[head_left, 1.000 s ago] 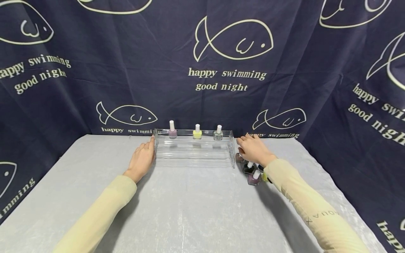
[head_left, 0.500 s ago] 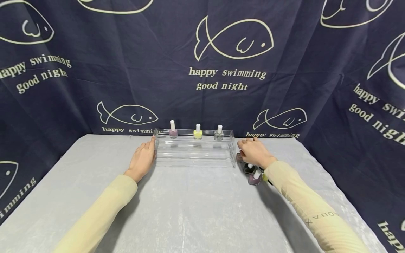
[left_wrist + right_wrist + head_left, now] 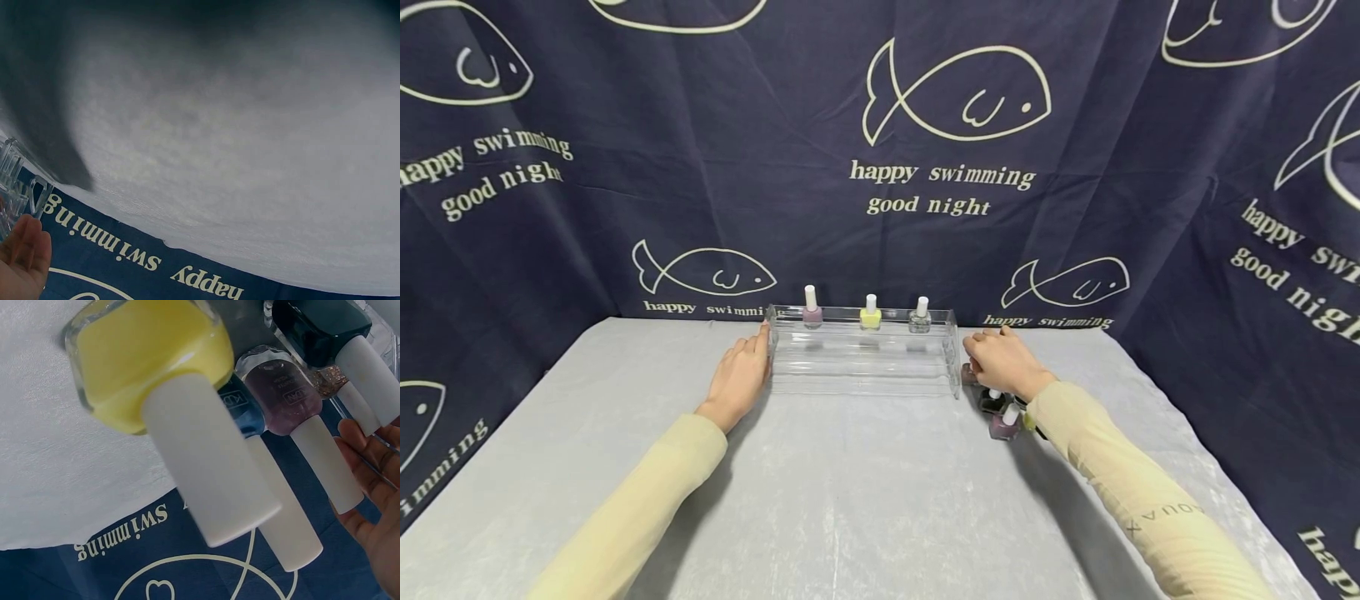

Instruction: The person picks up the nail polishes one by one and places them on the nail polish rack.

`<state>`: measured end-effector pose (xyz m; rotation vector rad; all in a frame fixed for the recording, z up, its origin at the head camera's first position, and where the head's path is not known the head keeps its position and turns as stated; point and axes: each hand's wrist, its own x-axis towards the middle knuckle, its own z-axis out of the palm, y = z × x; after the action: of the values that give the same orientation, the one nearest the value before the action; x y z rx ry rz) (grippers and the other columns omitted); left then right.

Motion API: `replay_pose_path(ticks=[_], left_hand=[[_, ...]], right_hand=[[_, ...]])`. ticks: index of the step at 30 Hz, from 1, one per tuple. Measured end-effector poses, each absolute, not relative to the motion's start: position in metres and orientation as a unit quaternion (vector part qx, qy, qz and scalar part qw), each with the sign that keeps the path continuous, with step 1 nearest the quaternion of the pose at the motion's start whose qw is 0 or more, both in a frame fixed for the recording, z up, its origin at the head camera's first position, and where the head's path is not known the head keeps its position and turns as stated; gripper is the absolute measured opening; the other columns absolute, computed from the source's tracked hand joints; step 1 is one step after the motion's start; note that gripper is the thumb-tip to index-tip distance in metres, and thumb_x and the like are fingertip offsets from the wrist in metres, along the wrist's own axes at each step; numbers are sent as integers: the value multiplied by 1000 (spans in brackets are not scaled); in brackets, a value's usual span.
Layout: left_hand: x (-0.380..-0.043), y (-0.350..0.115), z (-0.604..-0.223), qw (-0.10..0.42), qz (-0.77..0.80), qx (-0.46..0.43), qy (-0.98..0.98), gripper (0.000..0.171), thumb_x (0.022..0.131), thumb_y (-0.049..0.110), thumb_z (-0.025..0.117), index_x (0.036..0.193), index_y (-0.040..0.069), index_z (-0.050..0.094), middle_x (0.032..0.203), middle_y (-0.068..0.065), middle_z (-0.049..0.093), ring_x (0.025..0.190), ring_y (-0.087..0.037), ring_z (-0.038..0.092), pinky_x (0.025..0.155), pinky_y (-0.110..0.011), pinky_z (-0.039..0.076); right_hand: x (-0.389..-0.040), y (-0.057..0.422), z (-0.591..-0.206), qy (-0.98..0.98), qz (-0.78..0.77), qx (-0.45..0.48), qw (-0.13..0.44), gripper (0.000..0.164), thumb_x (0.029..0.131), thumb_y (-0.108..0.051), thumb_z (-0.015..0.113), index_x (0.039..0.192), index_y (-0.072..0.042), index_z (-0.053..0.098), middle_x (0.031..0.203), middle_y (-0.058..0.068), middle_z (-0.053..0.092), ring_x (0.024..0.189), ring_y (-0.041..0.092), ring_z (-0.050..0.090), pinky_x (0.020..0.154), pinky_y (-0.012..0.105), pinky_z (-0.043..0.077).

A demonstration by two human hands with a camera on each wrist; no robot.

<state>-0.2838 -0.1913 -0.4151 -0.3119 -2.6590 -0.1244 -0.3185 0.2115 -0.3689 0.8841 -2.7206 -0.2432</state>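
A clear acrylic tiered rack stands at the back of the table. On its top tier are a mauve nail polish bottle, a yellow one and a clear greyish one, all upright. My left hand touches the rack's left side with nearly straight fingers. Beside the right side, my right hand has loosely bent fingers. More bottles stand below it: brownish glitter, black-looking, purple and yellow. In the right wrist view, white caps partly hide that hand.
A pale grey cloth covers the table. Dark blue printed curtains hang close behind the rack and along both sides. A blue bottle stands among the loose bottles in the right wrist view.
My right hand has sunk very slightly beside the rack. The left hand stays at the rack's left side, and the bottles keep their places. The head view has shifted a little.
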Motion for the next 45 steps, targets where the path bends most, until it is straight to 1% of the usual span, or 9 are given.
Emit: replay_pose_path(ticks=[8,13,16,19,26,32,38,42,45], left_hand=[[-285,-191,-417,230,-46,-115,-965,58,89,12,53,138,-6,27,108,-21,61,96,-32,56,77,-40,49],[-286,-192,-418,231,-51,-116,-965,57,89,12,52,138,-6,28,109,-21,61,98,-32,56,78,-41,49],[-285,-192,-418,233,-52,-117,-964,56,89,12,52,137,-6,29,108,-21,61,97,-33,56,79,-41,48],[-285,-192,-418,236,-49,-120,-963,56,89,12,52,137,-6,29,107,-21,61,97,-33,56,78,-41,48],[-285,-191,-418,234,-47,-120,-964,58,88,11,53,138,-7,28,107,-21,61,96,-32,56,77,-40,48],[-285,-192,-418,234,-48,-120,-964,59,88,11,53,138,-6,27,106,-21,61,95,-32,56,78,-41,48],[-285,-193,-418,234,-50,-121,-964,58,88,11,53,138,-6,27,106,-21,61,96,-32,56,78,-41,48],[-286,-192,-418,233,-50,-118,-964,59,88,11,53,138,-6,27,106,-21,61,96,-32,56,78,-41,48],[-286,-192,-418,231,-49,-116,-965,59,89,12,54,138,-6,27,106,-21,61,96,-32,56,78,-41,48]], right_hand=[[-317,213,-368,-936,-80,313,141,20,69,-6,60,64,-16,44,65,-2,49,72,21,53,73,46,42],[-317,214,-368,-934,-78,317,146,22,68,-7,62,63,-16,43,64,-2,47,69,20,52,67,40,39],[-317,215,-367,-935,-76,316,144,24,68,-9,64,62,-17,42,63,-3,46,68,19,51,66,39,38],[-316,216,-365,-936,-73,314,141,26,70,-10,65,63,-17,41,63,-3,45,67,19,51,68,40,39],[-316,216,-359,-937,-66,310,147,22,68,-4,62,64,-16,43,64,-3,48,70,20,52,69,41,38],[-317,214,-350,-936,-59,308,159,21,67,-1,59,64,-15,44,64,-1,48,69,21,49,65,37,35],[-318,213,-342,-935,-60,306,171,18,67,0,57,67,-15,48,66,-1,51,71,21,51,64,36,35],[-319,213,-338,-934,-61,307,173,17,67,0,57,67,-15,47,66,0,51,71,22,50,64,37,35],[-320,213,-336,-929,-57,312,190,17,67,0,56,66,-13,46,66,0,50,70,22,50,63,36,35]])
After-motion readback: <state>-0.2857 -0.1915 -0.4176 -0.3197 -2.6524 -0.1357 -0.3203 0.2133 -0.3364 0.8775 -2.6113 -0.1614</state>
